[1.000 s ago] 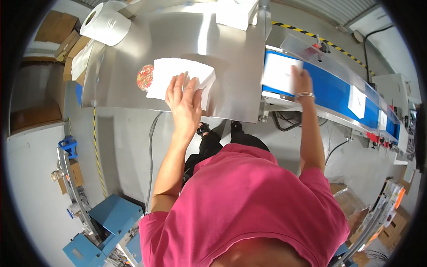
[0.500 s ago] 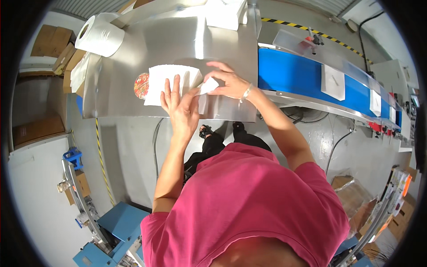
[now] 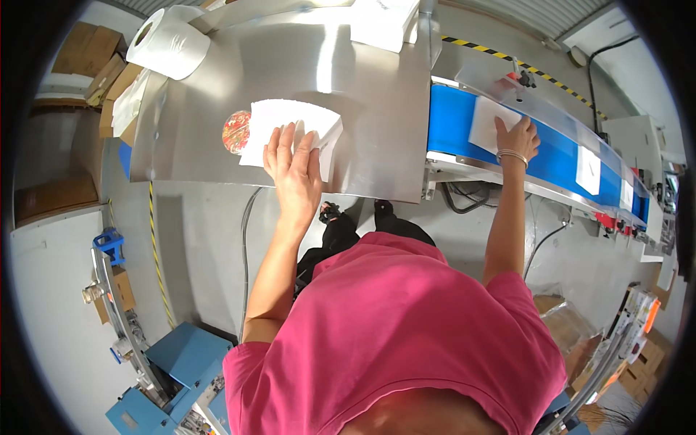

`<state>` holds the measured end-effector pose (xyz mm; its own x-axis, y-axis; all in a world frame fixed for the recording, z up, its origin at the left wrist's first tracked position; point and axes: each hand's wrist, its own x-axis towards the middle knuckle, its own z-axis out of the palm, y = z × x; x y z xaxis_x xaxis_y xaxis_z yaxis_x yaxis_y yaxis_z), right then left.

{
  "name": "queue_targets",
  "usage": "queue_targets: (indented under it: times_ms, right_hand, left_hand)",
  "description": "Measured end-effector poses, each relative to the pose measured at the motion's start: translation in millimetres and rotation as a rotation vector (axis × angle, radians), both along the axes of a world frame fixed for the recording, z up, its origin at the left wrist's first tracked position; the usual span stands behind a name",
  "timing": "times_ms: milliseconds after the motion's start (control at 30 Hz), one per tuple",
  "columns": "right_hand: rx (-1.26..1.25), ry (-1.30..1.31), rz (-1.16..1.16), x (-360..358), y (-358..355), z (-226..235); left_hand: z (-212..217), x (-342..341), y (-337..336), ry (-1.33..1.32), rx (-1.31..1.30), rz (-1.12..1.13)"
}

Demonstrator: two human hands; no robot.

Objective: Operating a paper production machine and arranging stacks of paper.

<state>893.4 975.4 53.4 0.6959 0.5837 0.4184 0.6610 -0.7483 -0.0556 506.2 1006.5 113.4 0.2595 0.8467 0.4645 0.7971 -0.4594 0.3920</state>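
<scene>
My left hand (image 3: 295, 161) lies with fingers stretched out on a fanned stack of white sheets (image 3: 290, 116) on the metal table (image 3: 199, 145). A round piece with a red and multicoloured pattern (image 3: 236, 133) sticks out at the stack's left side. Over on the blue conveyor belt (image 3: 448, 119), my right hand (image 3: 518, 138) rests on a flat white sheet (image 3: 489, 123), its fingers spread. Further along the belt are another white sheet with a small dark mark (image 3: 588, 171) and one more white piece (image 3: 627, 194).
A large white roll (image 3: 170, 45) stands at the table's back left. More white sheets are piled (image 3: 383, 25) at its back right. A clear guard (image 3: 558, 116) runs along the belt's far side. Cardboard boxes (image 3: 81, 67) are at the far left.
My right hand has moved right from beside the stack to the belt, and a white sheet now lies there under it. Sheets on the belt have shifted right. My left hand stays on the stack.
</scene>
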Motion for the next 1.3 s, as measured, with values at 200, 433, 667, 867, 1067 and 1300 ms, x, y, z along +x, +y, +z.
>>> queue_targets:
  times_ms: [200,433,667,867,1067,1300]
  right_hand:
    - [-0.021,0.987,1.116,-131,43,42]
    - [0.057,1.667,1.187,-175,63,-11]
    - [0.02,0.698,0.488,-5,16,-40]
    - [-0.012,0.16,0.11,-31,16,18]
    - [0.043,1.066,1.249,-177,65,35]
    - [0.115,1.539,1.006,-161,65,-14]
  left_hand:
    - [3,-1,0,0.018,-0.045,-0.011]
    - [17,0,7,-0.062,-0.062,0.033]
    - [4,-14,15,-0.023,-0.016,0.002]
    - [3,-14,16,-0.032,0.006,0.002]
    - [8,-19,16,0.041,-0.076,-0.047]
    - [15,-23,20,0.06,-0.08,0.024]
